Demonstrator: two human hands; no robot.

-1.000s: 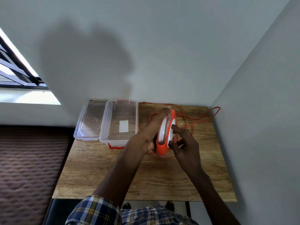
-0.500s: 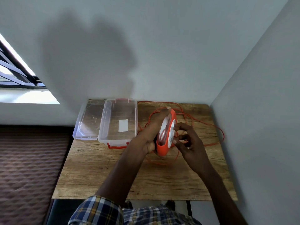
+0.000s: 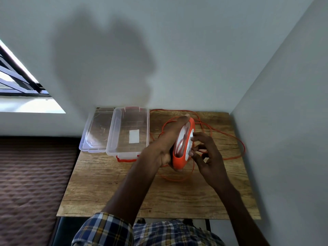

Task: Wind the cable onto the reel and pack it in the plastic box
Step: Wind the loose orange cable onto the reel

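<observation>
An orange reel with a white face stands on edge above the wooden table. My left hand grips the reel from its left side, fingers over the top rim. My right hand is at the reel's white face, its fingers curled at the centre. Thin orange cable lies in loose loops on the table behind and to the right of the reel. The clear plastic box with red clasps sits open at the back left, holding nothing but a white label.
The box's clear lid lies to the left of the box, overhanging the table edge. Walls close the table in at the back and right. A brown quilted surface lies left of the table.
My right hand has kept working at the reel's face. The cable loops on the table have shifted, one swinging out toward the right wall. The reel stays in my left hand.
</observation>
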